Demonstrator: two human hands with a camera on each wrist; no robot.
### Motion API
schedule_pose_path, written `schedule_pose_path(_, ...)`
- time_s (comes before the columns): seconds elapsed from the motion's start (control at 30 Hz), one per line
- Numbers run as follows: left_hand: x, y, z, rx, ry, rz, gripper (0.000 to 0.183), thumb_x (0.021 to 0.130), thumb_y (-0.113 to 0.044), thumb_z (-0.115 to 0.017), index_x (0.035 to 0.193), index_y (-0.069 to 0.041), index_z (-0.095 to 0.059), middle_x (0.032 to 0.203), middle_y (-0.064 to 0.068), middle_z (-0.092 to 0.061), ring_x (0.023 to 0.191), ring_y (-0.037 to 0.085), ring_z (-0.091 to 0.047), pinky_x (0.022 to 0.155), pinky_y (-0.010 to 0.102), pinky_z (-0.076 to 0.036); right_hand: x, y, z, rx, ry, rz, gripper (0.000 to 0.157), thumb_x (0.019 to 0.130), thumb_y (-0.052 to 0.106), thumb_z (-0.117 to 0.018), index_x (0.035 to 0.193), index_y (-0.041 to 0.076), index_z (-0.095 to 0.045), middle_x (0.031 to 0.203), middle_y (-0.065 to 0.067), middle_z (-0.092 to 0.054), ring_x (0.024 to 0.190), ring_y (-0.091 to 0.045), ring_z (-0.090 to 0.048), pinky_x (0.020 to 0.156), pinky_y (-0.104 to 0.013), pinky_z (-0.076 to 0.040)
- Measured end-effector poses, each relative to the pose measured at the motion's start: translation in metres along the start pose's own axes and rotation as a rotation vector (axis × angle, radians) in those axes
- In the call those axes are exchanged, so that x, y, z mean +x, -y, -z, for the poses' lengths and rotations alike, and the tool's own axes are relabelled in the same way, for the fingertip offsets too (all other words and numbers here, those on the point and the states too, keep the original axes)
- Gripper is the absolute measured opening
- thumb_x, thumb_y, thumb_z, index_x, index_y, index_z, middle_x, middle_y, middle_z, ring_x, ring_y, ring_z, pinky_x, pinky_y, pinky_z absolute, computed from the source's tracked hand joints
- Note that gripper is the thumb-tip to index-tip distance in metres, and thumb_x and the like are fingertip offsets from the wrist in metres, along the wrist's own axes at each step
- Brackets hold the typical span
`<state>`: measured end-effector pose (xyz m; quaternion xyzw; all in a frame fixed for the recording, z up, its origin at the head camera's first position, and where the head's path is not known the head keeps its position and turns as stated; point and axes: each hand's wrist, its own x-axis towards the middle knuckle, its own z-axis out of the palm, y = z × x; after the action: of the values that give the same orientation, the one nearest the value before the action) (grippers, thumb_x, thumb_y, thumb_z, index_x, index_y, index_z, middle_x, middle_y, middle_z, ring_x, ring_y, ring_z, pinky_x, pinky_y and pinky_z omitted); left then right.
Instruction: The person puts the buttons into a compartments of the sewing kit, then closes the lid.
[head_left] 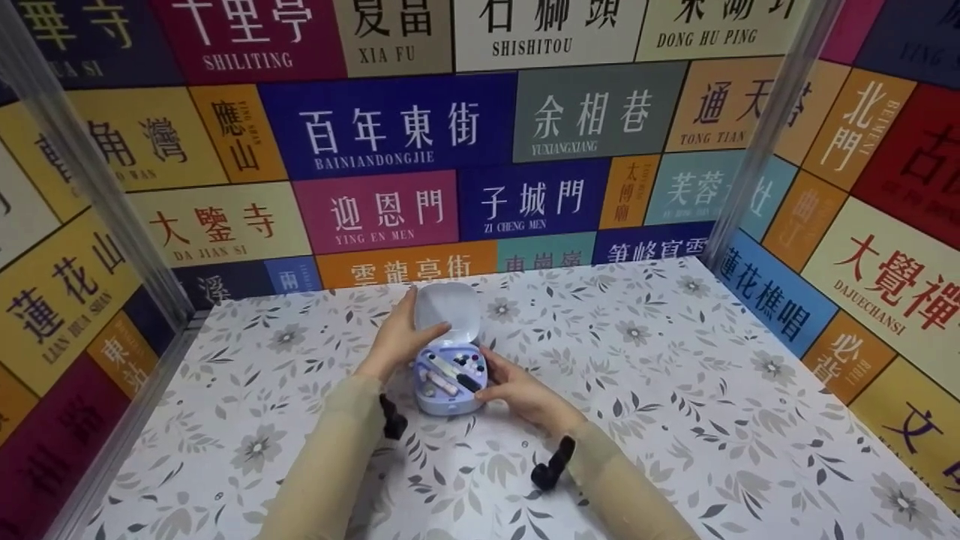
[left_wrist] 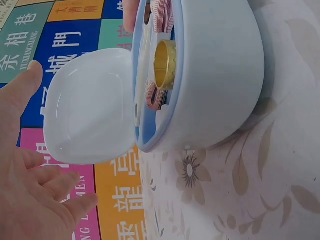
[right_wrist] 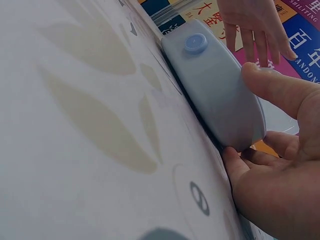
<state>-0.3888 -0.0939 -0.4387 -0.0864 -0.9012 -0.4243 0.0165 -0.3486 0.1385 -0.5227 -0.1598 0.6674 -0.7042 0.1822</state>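
On the table stands a pale blue sewing kit box (head_left: 450, 407), its white lid (head_left: 448, 311) raised at the back. Small items fill its compartments, among them pins with round dark and light heads (head_left: 471, 363). A gold thimble (left_wrist: 171, 65) and a rolled red-and-white tape measure (left_wrist: 162, 17) show at the rim in the left wrist view. My right hand (head_left: 521, 391) holds the box at its right side, thumb on the upper edge, fingers low along the wall. Beside the lid, my left hand (head_left: 396, 339) has its thumb and fingers spread, gripping nothing.
A white tablecloth with grey flowers and leaves (head_left: 315, 420) covers the table. Colourful panels with place names (head_left: 390, 124) rise behind it and at both sides. Black wrist straps (head_left: 555, 465) sit on the sleeves. A round blue button (right_wrist: 196, 44) projects from the box's front.
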Motion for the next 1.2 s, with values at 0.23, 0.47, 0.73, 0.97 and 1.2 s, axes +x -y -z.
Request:
schedule_pose_path(0.23,0.001,0.000,0.000,-0.046,0.000,0.025,0.108,0.082,-0.054,-0.071,0.157,-0.020,-0.001,0.161,0.010,-0.013,0.143,0.032,-0.022,0.116,0.046,-0.020,0.000,0.001,0.000,-0.017,-0.001,0.007,0.099,0.076,-0.004,-0.071,0.155,0.006,-0.012,0.160,-0.014,-0.012,0.146,-0.028,-0.013,0.118,-0.039,-0.009)
schedule_pose_path(0.47,0.000,0.001,0.002,-0.074,-0.021,0.039,0.102,0.083,-0.050,-0.071,0.157,-0.024,-0.006,0.159,0.011,-0.023,0.142,0.031,-0.027,0.115,0.047,-0.023,0.001,0.001,-0.001,-0.007,0.008,0.027,0.098,0.077,-0.004,-0.071,0.155,0.006,-0.013,0.160,-0.015,-0.013,0.146,-0.029,-0.014,0.118,-0.040,-0.011)
schedule_pose_path(0.73,-0.005,0.001,0.006,-0.003,-0.059,-0.060,0.089,0.087,-0.046,-0.069,0.155,-0.013,-0.021,0.150,0.015,-0.037,0.132,0.031,-0.043,0.108,0.044,-0.037,0.000,0.001,-0.001,0.012,0.003,0.032,0.096,0.077,-0.007,-0.069,0.155,0.004,-0.014,0.160,-0.016,-0.011,0.146,-0.031,-0.013,0.118,-0.039,-0.012)
schedule_pose_path(0.97,-0.013,-0.001,0.011,0.004,-0.091,-0.123,0.077,0.089,-0.043,-0.067,0.152,-0.015,-0.033,0.143,0.013,-0.046,0.126,0.029,-0.049,0.106,0.043,-0.040,0.001,0.001,0.001,0.000,-0.024,0.011,0.098,0.075,-0.006,-0.071,0.155,0.007,-0.017,0.160,-0.014,-0.015,0.145,-0.030,-0.016,0.118,-0.040,-0.013)
schedule_pose_path(1.2,-0.020,0.002,0.011,0.007,-0.117,-0.147,0.058,0.092,-0.039,-0.065,0.142,-0.013,-0.050,0.135,0.008,-0.051,0.120,0.027,-0.053,0.101,0.043,-0.044,0.001,0.000,-0.002,-0.011,-0.033,0.001,0.097,0.075,-0.005,-0.072,0.155,0.008,-0.017,0.160,-0.014,-0.016,0.145,-0.030,-0.017,0.117,-0.040,-0.013)
